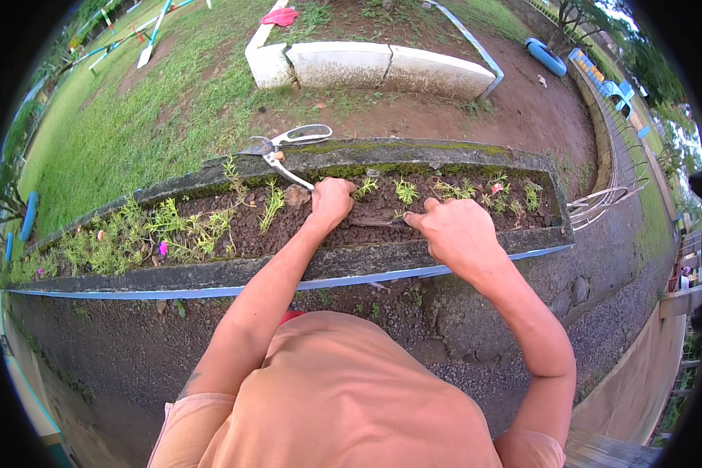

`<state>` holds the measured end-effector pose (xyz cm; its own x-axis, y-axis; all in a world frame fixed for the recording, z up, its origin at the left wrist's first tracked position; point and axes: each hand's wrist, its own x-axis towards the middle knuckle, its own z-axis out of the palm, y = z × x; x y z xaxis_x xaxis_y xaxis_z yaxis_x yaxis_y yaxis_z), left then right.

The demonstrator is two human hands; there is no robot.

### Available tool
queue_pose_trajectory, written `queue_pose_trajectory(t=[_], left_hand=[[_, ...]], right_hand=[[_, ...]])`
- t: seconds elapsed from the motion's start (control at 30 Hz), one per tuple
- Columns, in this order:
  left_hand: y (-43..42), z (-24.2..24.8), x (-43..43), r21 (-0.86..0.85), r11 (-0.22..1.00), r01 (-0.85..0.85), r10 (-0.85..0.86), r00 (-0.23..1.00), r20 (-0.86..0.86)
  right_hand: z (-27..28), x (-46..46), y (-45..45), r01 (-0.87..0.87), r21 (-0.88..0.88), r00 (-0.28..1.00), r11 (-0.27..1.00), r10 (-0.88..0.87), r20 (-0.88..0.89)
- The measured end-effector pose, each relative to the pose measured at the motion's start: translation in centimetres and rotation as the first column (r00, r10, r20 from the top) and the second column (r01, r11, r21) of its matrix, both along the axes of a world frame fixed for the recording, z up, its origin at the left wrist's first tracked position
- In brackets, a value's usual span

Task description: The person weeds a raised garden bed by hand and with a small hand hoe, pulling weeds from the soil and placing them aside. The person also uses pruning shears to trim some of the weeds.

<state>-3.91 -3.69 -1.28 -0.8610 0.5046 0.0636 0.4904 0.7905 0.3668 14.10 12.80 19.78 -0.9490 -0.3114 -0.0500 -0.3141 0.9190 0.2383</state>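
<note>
My right hand [465, 234] grips the dark handle of a narrow-bladed metal hand tool [377, 222], possibly a knife or small trowel. Its blade lies low against the dark soil [333, 235] of a long concrete planter [386, 261], pointing left. My left hand [331, 202] is down at the soil just left of the blade; its fingertips are hidden, so any hold cannot be seen. A small green plant [365, 187] stands beside its knuckles, with another plant [406, 191] farther right. White-handled pruning shears [281, 143] rest spread across the far rim, one handle reaching toward my left hand.
Flowering plants [123, 234] crowd the planter's left end, and a pink flower [496, 188] grows at the right. Bent metal rods [599, 205] stick out past the right end. Beyond lies a cracked white concrete border [339, 63] with a red cloth [279, 16].
</note>
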Motion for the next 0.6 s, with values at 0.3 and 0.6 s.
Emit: queue_pose_trajectory(t=[0.3,0.6], left_hand=[[-0.3,0.8,-0.5,-0.029,0.998,0.048,-0.044,0.992,0.121],[-0.5,0.9,-0.7,-0.077,0.996,0.052,-0.039,0.987,0.158]], right_hand=[[-1.1,1.2,0.0,0.043,-0.041,0.996,0.998,-0.046,-0.077],[1.3,3.0,-0.2,0.374,-0.216,0.916,0.902,-0.396,-0.068]])
